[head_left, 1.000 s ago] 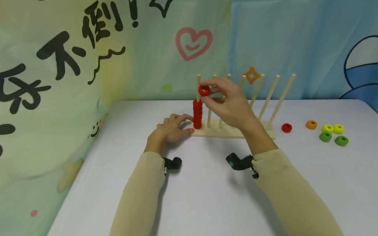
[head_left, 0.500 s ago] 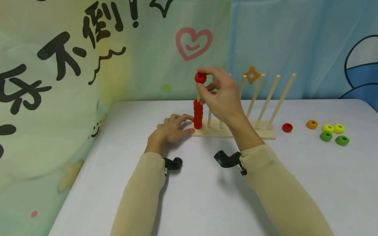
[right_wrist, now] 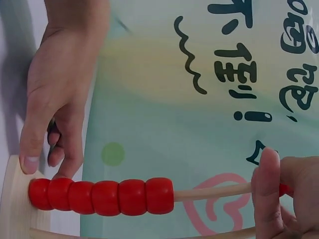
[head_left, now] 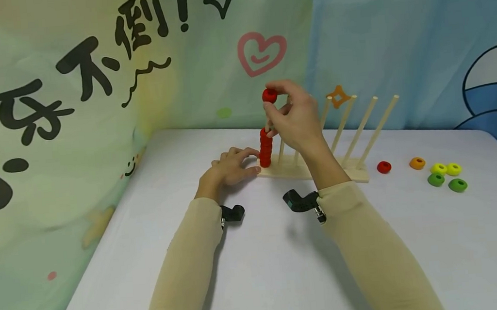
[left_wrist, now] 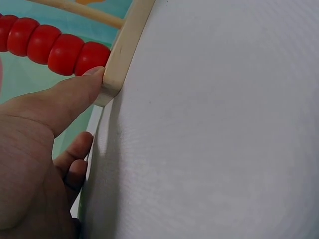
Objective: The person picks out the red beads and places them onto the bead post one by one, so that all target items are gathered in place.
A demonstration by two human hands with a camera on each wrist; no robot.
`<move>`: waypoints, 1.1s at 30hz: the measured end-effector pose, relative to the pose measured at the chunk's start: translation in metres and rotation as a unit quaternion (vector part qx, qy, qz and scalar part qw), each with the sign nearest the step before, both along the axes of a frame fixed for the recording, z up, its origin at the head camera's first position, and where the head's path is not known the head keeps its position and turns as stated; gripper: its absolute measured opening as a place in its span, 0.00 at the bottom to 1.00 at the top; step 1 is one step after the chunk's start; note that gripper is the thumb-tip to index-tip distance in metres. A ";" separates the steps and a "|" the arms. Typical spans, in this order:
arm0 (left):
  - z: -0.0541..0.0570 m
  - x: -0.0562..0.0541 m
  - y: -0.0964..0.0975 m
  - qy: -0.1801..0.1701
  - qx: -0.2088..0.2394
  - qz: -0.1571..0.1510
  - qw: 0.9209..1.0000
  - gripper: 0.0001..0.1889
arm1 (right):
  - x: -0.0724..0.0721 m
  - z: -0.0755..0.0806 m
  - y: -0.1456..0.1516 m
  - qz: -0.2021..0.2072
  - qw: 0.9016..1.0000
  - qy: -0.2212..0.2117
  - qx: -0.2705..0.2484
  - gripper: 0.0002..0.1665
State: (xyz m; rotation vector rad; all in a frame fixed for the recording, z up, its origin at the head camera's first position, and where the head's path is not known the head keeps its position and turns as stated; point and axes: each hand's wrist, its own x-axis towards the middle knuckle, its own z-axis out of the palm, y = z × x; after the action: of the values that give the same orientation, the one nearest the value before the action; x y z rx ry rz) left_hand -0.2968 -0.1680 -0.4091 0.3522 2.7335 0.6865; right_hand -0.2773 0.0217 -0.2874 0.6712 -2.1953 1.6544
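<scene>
A wooden peg rack stands on the table, its pegs in a row along a flat base. Several red beads are stacked on its leftmost peg. My left hand holds the rack's left end, thumb on the base's end and index finger beside the lowest bead. High over that stack, my right hand pinches a red bead at the tip of the same peg. In the right wrist view the fingers mostly hide this bead, so I cannot tell whether it is threaded.
Right of the rack lie loose beads: a red bead, an orange bead, two yellow ones and two green ones, including a green bead. Other bare pegs rise on the right. A printed cloth hangs behind the table.
My right hand has lifted the red bead from in front of the leftmost peg's upper part to its tip. The left hand stays on the rack's end. The head view has shifted slightly.
</scene>
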 end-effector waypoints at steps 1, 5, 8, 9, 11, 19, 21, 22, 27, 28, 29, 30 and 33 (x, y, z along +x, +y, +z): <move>0.000 0.000 0.001 0.001 -0.002 0.000 1.000 0.26 | 0.000 0.000 0.001 -0.002 1.000 -0.007 0.006 0.23; 0.001 -0.001 0.002 0.002 -0.006 0.001 1.000 0.26 | 0.006 0.002 0.004 -0.001 1.000 -0.012 0.017 0.25; 0.001 -0.001 0.004 0.002 -0.005 0.000 1.000 0.26 | 0.020 0.009 0.007 0.011 1.000 -0.002 0.009 0.24; 0.001 -0.001 0.004 0.001 -0.005 0.000 1.000 0.26 | 0.025 0.011 0.009 0.015 1.000 0.002 0.005 0.24; 0.001 -0.001 0.005 -0.001 -0.006 0.001 1.000 0.26 | 0.035 0.014 0.011 0.025 1.000 0.004 -0.009 0.23; 0.001 0.000 0.005 0.003 -0.011 0.003 1.000 0.26 | 0.049 0.011 0.025 0.051 0.998 0.030 -0.020 0.21; 0.000 -0.001 0.005 0.003 -0.011 0.001 1.000 0.26 | 0.050 0.008 0.029 0.052 0.998 0.032 -0.017 0.21; 0.000 -0.001 0.005 0.002 -0.010 0.000 1.000 0.26 | 0.051 0.006 0.032 0.051 0.998 0.032 -0.015 0.22; 0.000 -0.002 0.005 0.004 -0.013 0.003 1.000 0.27 | 0.054 0.001 0.042 0.051 0.998 0.029 -0.017 0.23; 0.000 -0.002 0.004 0.004 -0.014 0.004 1.000 0.27 | 0.055 0.001 0.043 0.052 0.998 0.031 -0.017 0.23; 0.000 -0.002 0.004 0.005 -0.015 0.005 1.000 0.27 | 0.055 0.000 0.044 0.053 0.998 0.034 -0.015 0.23; 0.000 -0.002 0.004 0.006 -0.015 0.005 1.000 0.27 | 0.055 0.000 0.046 0.053 0.998 0.035 -0.014 0.23; -0.001 -0.002 0.004 0.006 -0.015 0.002 1.000 0.27 | 0.057 -0.002 0.050 0.053 0.998 0.032 -0.013 0.23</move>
State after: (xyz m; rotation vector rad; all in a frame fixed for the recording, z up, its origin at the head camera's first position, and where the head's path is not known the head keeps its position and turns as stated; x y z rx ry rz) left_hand -0.2990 -0.1637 -0.4097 0.3450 2.7524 0.6461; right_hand -0.2205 0.0714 -0.2893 0.8356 -2.1240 1.6838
